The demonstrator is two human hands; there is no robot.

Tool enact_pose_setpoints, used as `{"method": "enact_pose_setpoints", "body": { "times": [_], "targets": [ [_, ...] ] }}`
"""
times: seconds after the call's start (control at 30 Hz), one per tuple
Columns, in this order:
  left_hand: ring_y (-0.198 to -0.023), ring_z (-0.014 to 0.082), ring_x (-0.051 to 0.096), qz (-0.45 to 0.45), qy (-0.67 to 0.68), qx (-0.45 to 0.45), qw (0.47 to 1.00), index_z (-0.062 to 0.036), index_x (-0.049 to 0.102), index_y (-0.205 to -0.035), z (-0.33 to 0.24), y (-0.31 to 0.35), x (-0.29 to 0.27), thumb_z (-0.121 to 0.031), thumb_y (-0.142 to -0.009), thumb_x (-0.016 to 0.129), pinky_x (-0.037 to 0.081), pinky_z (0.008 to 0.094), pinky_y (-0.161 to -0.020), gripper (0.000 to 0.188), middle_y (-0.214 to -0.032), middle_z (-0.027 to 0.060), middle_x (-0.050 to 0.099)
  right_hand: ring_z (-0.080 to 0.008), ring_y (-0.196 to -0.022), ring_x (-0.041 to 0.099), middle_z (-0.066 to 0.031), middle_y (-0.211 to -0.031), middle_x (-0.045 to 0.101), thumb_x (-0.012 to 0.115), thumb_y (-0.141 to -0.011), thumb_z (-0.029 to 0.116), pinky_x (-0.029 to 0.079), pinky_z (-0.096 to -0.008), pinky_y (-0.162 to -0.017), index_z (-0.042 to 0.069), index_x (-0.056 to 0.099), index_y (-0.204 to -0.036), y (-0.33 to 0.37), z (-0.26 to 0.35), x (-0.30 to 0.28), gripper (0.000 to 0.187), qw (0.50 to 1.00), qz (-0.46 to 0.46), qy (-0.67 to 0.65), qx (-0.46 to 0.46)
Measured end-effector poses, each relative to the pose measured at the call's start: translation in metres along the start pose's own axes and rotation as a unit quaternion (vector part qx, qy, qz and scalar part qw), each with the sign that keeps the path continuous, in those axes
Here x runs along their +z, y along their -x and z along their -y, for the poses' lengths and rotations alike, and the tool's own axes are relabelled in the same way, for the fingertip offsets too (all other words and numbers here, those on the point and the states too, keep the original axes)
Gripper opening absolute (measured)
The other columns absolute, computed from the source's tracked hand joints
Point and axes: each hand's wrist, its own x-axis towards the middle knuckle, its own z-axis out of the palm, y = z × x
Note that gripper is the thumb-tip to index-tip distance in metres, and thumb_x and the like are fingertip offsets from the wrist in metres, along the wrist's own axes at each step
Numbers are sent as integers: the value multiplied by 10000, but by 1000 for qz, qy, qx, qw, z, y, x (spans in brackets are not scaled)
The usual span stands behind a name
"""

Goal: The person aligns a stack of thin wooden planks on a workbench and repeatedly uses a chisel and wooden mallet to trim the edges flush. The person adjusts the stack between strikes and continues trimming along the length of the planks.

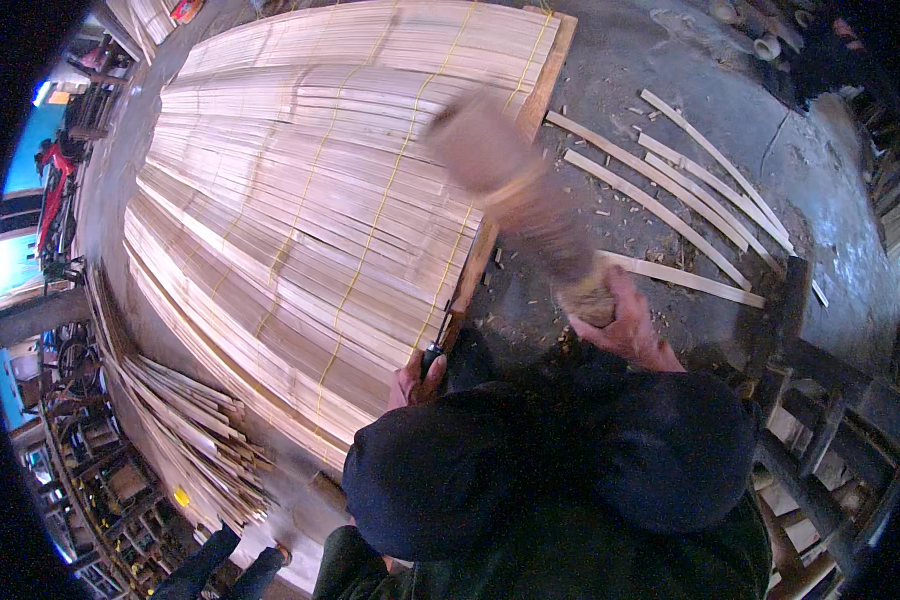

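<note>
My right hand [638, 325] is wrapped round the narrow end of a thick wooden mallet [485, 155]. Motion blurs the mallet, raised over the edge of a large mat of thin wooden slats [300, 180]. Yellow cords [375, 220] run across these slats. By the mat's near right edge, my left hand [415, 382] grips the black handle of a slim tool [434, 352], its thin dark shaft pointing away from me along the edge board [555, 75]. Whether its tip is a screwdriver's or a chisel's is too small to tell.
Loose wooden strips [660, 205] and small chips lie on the grey floor to the right. A pile of long slats [185, 410] lies at the left. Dark wooden framing [820, 390] stands close on my right. My dark-clothed knees [430, 470] fill the near middle.
</note>
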Motion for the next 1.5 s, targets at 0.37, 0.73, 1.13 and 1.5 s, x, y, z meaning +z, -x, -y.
{"method": "enact_pose_setpoints", "body": {
  "times": [0.37,0.73,1.13,1.5],
  "targets": [
    [-663,271,628,5,-19,16,1000,-56,602,-916,0,-4,-1,-463,-913,617,455,411,-600,407,-728,147,642,-417,-1183,553,-257,-1296,543,781,-737,244,461,-465,-992,93,352,-1461,29,6,-20,855,990,-28,12,134],
    [-852,377,637,83,-39,5,996,-93,636,-1100,-25,-18,34,-543,-874,629,500,467,-728,503,-934,208,666,-402,-1251,510,-230,-1340,534,748,-792,236,438,-469,-1009,139,270,-1500,86,-82,-53,860,936,-227,2,269],
    [-864,499,637,53,-9,221,974,-91,351,-1394,-127,-85,96,-447,-971,476,503,541,-721,567,-963,282,657,-197,-1157,558,-91,-1246,609,557,-996,274,435,-349,-1006,46,495,-1366,7,8,20,439,930,-33,-259,259],
    [-769,473,648,58,-77,346,933,-20,282,-1451,-157,-99,90,-409,-957,518,513,524,-683,672,-900,282,660,-159,-1092,575,-61,-1178,627,594,-968,323,472,-320,-921,56,582,-1227,-45,-17,65,373,861,-79,-455,212]
  ]
}}
